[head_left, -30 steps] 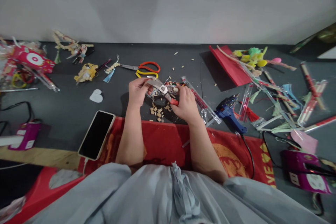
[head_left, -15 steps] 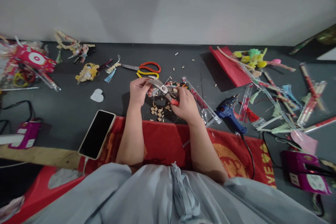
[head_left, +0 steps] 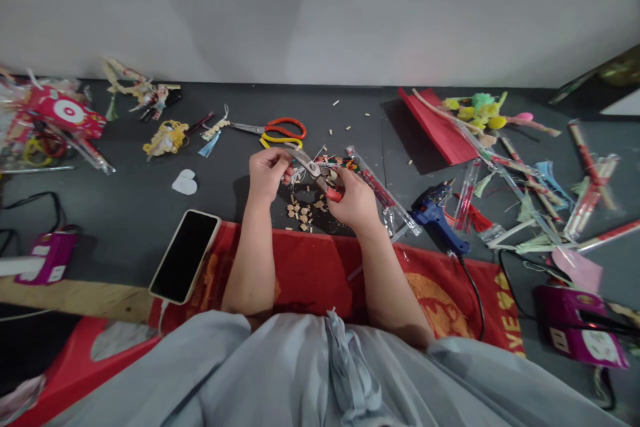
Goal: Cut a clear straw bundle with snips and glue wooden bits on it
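My right hand is wrapped round the red handles of a pair of pruning shears, whose silver blades point up and left. At the blade tips the fingers of my left hand are pinched together; what they hold is too small to make out. Beneath the shears lies a heap of thin white wires or sticks, partly hidden by my hands. Small tan cut pieces are scattered just in front of it. Scissors with orange and yellow handles lie behind my left hand.
A blue glue gun lies right of my right hand, beside clear plastic tubes. A phone rests at front left on a red towel. Craft bundles, a red folder and purple boxes stand around.
Both hands stay close together over the heap. My left hand has shifted very slightly right, and the handles of the shears look a little more closed in my right hand.
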Demonstrator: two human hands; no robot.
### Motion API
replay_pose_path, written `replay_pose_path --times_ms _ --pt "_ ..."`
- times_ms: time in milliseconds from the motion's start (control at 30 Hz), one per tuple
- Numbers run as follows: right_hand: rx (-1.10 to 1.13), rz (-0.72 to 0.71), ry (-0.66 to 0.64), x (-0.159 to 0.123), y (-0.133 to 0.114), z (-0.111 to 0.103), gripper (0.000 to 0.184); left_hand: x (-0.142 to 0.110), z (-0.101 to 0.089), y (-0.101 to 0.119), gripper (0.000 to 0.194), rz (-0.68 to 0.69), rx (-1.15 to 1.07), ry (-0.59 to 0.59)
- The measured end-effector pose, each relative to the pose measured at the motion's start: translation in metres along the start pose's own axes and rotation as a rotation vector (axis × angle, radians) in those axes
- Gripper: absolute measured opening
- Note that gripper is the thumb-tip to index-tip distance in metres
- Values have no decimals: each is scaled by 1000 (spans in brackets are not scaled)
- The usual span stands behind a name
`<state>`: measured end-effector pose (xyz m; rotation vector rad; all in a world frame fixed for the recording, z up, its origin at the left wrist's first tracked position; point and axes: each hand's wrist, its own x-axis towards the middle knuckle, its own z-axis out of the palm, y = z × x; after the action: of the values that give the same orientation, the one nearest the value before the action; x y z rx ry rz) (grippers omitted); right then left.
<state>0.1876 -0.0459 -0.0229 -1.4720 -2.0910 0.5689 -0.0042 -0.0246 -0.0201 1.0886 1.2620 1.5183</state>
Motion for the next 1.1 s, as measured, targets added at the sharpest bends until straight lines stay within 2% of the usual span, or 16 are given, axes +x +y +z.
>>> replay_pose_path --times_ms 167,367,533,867,1100 --pt "-11 15 -7 0 -2 1 40 1 1 -2 37 43 34 -4" --pt "4 57 17 1 -4 0 41 -2 12 -1 39 169 185 1" --pt "12 61 -17 1 -4 -3 43 -2 14 0 42 262 262 -36" --pt "42 60 -75 2 -2 -11 50 -3 12 9 39 314 292 -113" --pt "72 48 -71 2 -1 -9 48 -5 13 6 39 270 241 -91"
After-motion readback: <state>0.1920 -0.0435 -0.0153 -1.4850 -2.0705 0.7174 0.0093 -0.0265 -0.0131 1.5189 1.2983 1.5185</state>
